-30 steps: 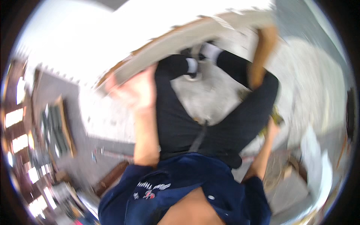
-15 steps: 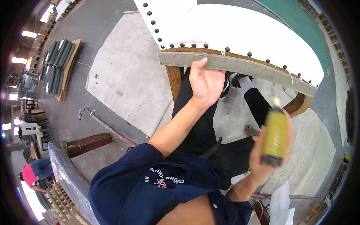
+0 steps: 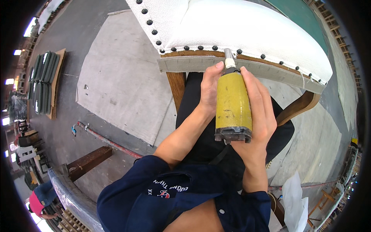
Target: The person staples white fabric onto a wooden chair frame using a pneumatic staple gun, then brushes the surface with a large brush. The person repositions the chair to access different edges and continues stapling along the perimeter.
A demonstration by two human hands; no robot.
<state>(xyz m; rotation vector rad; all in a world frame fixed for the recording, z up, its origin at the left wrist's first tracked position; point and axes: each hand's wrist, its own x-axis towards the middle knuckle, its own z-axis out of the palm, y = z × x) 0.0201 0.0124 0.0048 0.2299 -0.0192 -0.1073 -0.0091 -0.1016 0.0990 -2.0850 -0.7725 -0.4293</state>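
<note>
The yellow cylindrical power tool [image 3: 234,100] has swung in from the right, its metal tip [image 3: 227,53] now at the wooden edge [image 3: 176,55] of the black-studded white padded seat [image 3: 247,31]. The right hand [image 3: 258,114] wraps its body; the left hand [image 3: 210,89] half-curls beside its nose, grip unclear. Pale grey floor sheeting [image 3: 119,77] spreads leftward.

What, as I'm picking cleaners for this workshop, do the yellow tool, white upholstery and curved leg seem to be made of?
Yellow tool: perhaps plastic or painted metal; its body is shiny, with dark scuffs.
White upholstery: likely leather or a lookalike; fine pebbled grain, slight sheen.
Curved leg: probably wood, smooth and brown, with faint grain streaks.
</note>
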